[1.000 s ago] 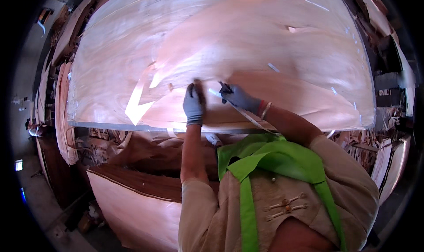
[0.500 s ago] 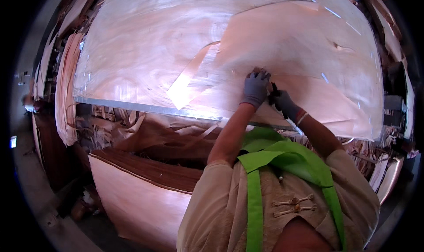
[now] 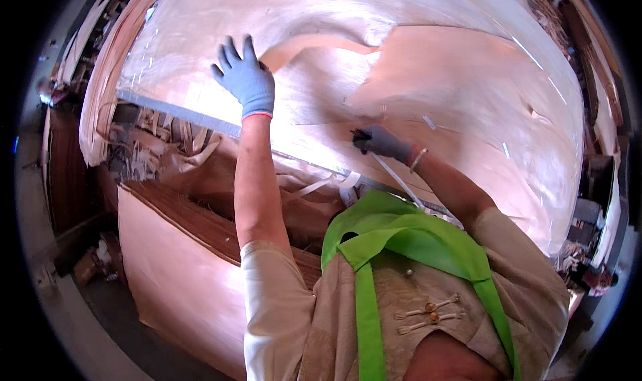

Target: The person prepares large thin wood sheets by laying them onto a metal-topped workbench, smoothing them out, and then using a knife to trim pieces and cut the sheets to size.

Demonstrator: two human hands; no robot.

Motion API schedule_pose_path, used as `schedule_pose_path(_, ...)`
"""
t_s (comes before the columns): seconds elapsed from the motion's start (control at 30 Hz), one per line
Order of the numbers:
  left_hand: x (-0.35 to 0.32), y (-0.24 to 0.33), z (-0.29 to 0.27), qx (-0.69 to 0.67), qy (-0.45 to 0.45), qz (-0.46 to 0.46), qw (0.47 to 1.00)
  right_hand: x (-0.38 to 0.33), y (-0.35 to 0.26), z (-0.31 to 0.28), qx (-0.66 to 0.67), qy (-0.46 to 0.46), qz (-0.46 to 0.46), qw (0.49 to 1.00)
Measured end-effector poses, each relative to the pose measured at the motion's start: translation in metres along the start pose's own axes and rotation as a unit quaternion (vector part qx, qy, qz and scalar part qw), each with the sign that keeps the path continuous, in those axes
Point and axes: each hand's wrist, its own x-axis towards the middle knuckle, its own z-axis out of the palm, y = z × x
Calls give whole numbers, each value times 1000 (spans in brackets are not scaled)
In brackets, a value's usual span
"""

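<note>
My left hand, in a grey-blue glove with a red cuff, is stretched out over a large sheet of pale wood veneer. Its fingers are spread. Beside its thumb side lies one end of a curved, lighter veneer strip; whether they touch is hidden. Nearer my body, my right hand, also gloved, is closed on a small black tool whose kind I cannot make out. A narrow white strip runs from below that hand toward my apron.
A grey metal edge borders the near side of the sheet. Below it are torn veneer scraps and a thick veneer stack. More veneer sheets hang at the left. Short white tape pieces mark the large sheet.
My left hand has moved away from my right, leftward and outward, and its fingers have spread. My right hand has shifted left with the black tool. The veneer strip has swung upward, and the view has turned.
</note>
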Motion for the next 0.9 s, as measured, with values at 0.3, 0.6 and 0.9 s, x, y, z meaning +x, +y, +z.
schedule_pose_path(0.3,-240,39,-21,-153,-153,-163,963,88,-63,38,-221,-30,16,975)
schedule_pose_path(0.6,-245,66,-5,-122,-237,-35,963,51,-38,22,-91,2,67,994)
schedule_pose_path(0.9,-234,46,-9,-141,-233,13,962,-19,-17,83,142,118,165,969)
